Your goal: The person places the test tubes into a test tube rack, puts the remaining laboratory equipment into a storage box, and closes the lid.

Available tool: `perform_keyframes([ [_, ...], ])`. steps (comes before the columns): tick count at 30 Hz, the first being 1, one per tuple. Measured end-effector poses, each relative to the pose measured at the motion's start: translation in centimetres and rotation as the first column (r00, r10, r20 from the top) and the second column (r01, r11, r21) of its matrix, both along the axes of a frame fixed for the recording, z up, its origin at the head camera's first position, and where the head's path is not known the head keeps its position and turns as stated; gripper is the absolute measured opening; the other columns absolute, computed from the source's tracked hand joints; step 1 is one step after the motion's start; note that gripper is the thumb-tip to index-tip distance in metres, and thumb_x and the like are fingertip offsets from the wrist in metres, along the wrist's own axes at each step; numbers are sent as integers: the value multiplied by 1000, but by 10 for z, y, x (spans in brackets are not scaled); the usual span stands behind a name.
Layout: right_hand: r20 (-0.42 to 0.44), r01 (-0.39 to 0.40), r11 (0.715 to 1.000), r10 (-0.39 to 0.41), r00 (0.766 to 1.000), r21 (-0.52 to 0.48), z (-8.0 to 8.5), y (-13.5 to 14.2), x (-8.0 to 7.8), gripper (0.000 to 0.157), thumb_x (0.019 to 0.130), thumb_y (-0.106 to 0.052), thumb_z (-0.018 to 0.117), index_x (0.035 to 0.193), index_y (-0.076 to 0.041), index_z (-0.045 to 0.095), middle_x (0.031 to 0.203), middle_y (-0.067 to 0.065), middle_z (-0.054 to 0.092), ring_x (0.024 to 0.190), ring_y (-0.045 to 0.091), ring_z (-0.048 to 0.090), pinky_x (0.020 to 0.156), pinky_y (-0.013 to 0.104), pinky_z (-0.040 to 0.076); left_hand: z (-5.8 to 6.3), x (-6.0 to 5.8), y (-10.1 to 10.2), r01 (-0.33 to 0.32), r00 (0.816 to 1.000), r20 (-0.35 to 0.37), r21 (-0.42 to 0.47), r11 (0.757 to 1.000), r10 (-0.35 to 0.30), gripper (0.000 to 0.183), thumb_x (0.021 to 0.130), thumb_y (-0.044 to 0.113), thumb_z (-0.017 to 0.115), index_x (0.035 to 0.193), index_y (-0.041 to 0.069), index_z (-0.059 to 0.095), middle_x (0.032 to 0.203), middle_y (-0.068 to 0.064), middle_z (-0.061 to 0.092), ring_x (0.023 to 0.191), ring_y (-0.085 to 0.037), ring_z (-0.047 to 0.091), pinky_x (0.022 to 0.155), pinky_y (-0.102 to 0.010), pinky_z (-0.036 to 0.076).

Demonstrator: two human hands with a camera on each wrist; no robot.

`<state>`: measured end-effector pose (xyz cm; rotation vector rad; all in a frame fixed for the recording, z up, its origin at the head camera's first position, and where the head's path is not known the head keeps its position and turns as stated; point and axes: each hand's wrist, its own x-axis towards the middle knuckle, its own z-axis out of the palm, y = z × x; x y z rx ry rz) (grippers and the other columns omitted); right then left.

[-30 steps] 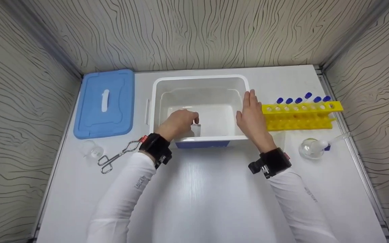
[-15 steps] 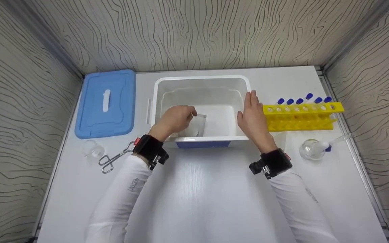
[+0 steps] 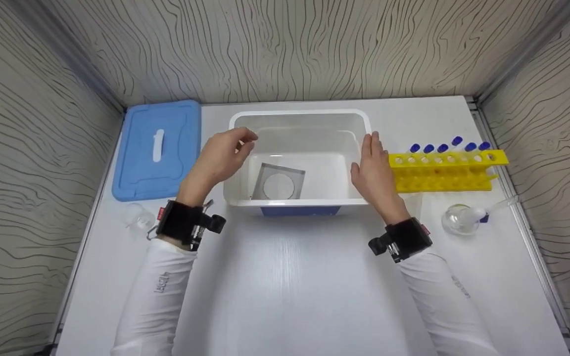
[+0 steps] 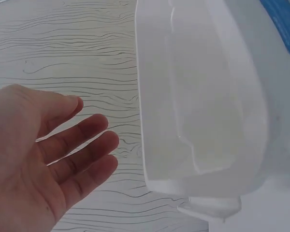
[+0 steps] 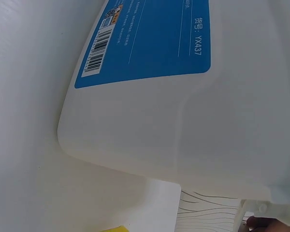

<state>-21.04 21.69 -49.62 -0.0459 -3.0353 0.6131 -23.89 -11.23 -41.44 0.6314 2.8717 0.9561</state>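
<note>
A white plastic bin [image 3: 309, 202] stands mid-table without its lid. Flat on its floor, toward the near left, lies a square grey wire gauze [image 3: 261, 179] with a round white centre. My left hand [image 3: 224, 153] hovers over the bin's left rim with fingers loosely bent; the left wrist view shows nothing in its fingers [image 4: 89, 128]. My right hand [image 3: 376, 178] rests along the right rim, fingers extended. In the right wrist view its fingertips [image 5: 263, 223] show at the bin's side handle [image 5: 275, 210], beside the blue label [image 5: 150, 43].
A blue lid [image 3: 139, 163] lies at the back left. Crucible tongs [image 3: 152, 233] are mostly hidden under my left wrist, near clear glassware [image 3: 141, 221]. On the right stand a yellow rack [image 3: 443, 185] holding several blue-capped tubes and a round clear glass vessel [image 3: 455, 221].
My left hand has let go of the wire gauze, now flat in the bin, and has risen up and left to the rim. The right hand stays on the right rim.
</note>
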Motion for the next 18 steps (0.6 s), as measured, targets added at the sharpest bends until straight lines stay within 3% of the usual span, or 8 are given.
perform_keyframes([
  [4, -1, -1, 1000, 1, 1000, -1, -1, 2, 0, 74, 98, -17, 55, 155, 8, 15, 164, 29, 10, 148, 47, 26, 121, 58, 22, 4, -1, -13, -43, 999, -25, 61, 997, 44, 26, 101, 17, 53, 121, 5, 67, 114, -13, 72, 99, -29, 69, 86, -42, 56],
  [8, -4, -5, 1000, 4, 1000, -17, -1, 2, 0, 73, 98, -16, 54, 154, 10, 16, 163, 30, 10, 148, 48, 25, 122, 59, 20, 0, 1, -27, -100, 994, -33, 125, 987, 105, 26, 101, 17, 53, 120, 5, 67, 114, -14, 72, 99, -30, 70, 88, -44, 57],
  [13, 7, 0, 1000, 0, 1000, -19, 0, 1, 0, 73, 98, -17, 54, 155, 8, 15, 164, 29, 10, 149, 47, 24, 123, 58, 19, -15, 7, -47, -180, 981, -34, 191, 965, 190, 27, 102, 18, 52, 122, 6, 66, 116, -14, 71, 102, -29, 69, 92, -43, 57],
  [18, 13, 6, 1000, -6, 1000, -11, 0, 0, 0, 74, 98, -18, 55, 155, 7, 15, 164, 28, 10, 149, 46, 24, 122, 58, 20, -38, 11, -67, -240, 970, 13, 175, 955, 242, 29, 103, 20, 50, 124, 5, 64, 118, -15, 70, 106, -29, 68, 93, -44, 56],
])
